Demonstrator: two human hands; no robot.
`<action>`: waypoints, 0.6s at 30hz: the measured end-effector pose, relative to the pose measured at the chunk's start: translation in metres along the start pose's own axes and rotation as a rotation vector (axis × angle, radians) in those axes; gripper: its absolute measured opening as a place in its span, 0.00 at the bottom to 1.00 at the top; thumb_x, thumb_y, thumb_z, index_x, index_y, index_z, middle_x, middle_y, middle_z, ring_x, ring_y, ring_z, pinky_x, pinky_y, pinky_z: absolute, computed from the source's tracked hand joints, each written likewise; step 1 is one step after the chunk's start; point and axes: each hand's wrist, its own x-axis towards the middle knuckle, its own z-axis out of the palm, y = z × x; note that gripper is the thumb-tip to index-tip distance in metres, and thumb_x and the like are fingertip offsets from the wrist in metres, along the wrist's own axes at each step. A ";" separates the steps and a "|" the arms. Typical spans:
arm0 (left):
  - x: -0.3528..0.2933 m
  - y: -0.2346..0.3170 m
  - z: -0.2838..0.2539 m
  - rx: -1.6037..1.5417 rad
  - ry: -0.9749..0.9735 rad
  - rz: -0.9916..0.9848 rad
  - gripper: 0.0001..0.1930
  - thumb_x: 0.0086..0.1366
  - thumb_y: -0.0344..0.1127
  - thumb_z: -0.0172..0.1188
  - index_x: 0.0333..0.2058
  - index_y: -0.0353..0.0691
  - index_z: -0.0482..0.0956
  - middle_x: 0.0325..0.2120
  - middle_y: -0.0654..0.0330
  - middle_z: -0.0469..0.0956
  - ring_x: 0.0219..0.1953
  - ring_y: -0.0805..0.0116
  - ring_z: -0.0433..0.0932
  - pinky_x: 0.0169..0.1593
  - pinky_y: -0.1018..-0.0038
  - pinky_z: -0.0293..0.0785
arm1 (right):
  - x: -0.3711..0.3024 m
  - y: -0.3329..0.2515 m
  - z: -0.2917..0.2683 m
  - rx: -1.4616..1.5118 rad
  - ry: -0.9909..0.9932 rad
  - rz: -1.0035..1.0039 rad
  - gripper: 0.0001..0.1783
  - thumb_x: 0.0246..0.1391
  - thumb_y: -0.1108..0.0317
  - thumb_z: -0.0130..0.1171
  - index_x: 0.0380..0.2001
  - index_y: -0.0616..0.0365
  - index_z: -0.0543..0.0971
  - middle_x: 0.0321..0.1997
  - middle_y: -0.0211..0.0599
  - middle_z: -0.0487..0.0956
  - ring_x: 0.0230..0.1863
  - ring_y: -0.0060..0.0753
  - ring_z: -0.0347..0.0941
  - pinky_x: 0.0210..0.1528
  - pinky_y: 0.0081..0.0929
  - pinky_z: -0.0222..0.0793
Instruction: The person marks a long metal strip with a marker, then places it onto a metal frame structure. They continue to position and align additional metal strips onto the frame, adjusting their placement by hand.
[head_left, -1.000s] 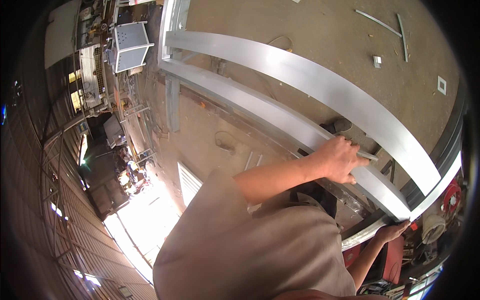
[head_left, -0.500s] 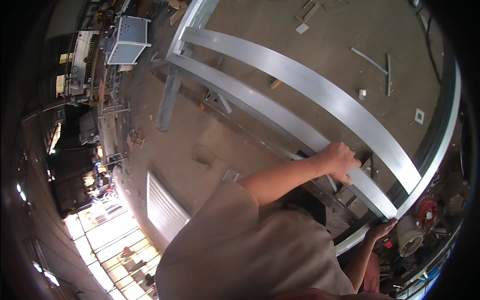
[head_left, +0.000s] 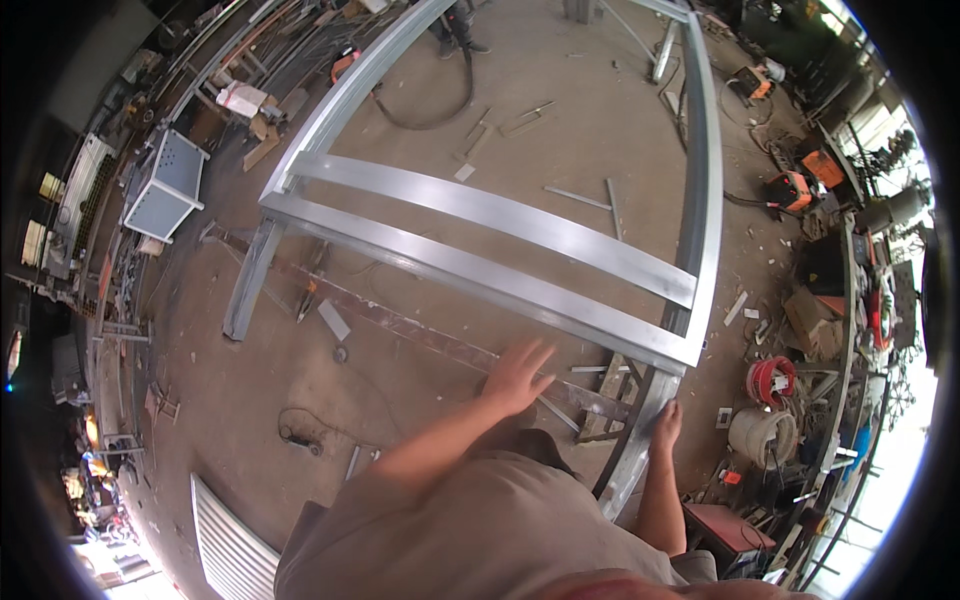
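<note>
A large silvery metal frame (head_left: 450, 262) of square tubing stands before me, with a wide flat crossbar (head_left: 520, 222) just beyond its near rail. My left hand (head_left: 518, 378) hovers on the near side of that rail, fingers spread, holding nothing. At the near right corner a metal leg (head_left: 640, 440) runs down toward me. My right hand (head_left: 667, 428) is closed against the outer side of this leg, a little below the corner; part of its fingers is hidden.
Another leg (head_left: 252, 280) supports the left corner. A corrugated panel (head_left: 230, 540) lies at lower left. On the right are a red bucket (head_left: 770, 382), a white bucket (head_left: 760, 437) and orange machines (head_left: 788, 190). Beyond the frame's far left, a person's legs (head_left: 455, 30) show near a dark hose (head_left: 440, 122).
My left hand has let go of the near rail and drawn back to the left, opening. The right hand has gone from the corner to the leg. My view has shifted, showing more of the frame.
</note>
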 end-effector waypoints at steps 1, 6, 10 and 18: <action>-0.028 -0.001 0.003 -0.031 0.056 0.017 0.29 0.71 0.46 0.65 0.67 0.44 0.74 0.70 0.46 0.67 0.71 0.40 0.66 0.72 0.50 0.65 | -0.027 0.011 -0.004 -0.106 0.042 -0.090 0.29 0.74 0.50 0.52 0.63 0.65 0.75 0.57 0.54 0.82 0.59 0.49 0.79 0.62 0.40 0.71; -0.171 -0.055 0.035 -0.175 -0.461 -0.248 0.30 0.73 0.52 0.60 0.65 0.38 0.75 0.60 0.40 0.78 0.62 0.41 0.77 0.65 0.54 0.73 | -0.153 0.058 -0.031 -0.124 -0.021 0.132 0.32 0.72 0.48 0.55 0.68 0.61 0.71 0.57 0.56 0.83 0.58 0.52 0.80 0.61 0.44 0.73; -0.233 -0.113 0.061 -0.427 -0.672 -0.586 0.30 0.73 0.53 0.59 0.63 0.36 0.77 0.59 0.41 0.80 0.63 0.42 0.77 0.66 0.55 0.73 | -0.225 0.082 -0.054 -0.081 -0.087 0.304 0.29 0.72 0.45 0.54 0.60 0.61 0.77 0.52 0.51 0.84 0.54 0.52 0.81 0.57 0.43 0.73; -0.319 -0.180 0.069 -0.116 -0.585 -0.675 0.29 0.74 0.53 0.58 0.62 0.35 0.77 0.59 0.42 0.80 0.62 0.44 0.78 0.65 0.57 0.74 | -0.367 0.169 -0.076 0.030 -0.248 0.552 0.28 0.72 0.48 0.54 0.53 0.66 0.81 0.43 0.45 0.86 0.43 0.37 0.82 0.50 0.37 0.77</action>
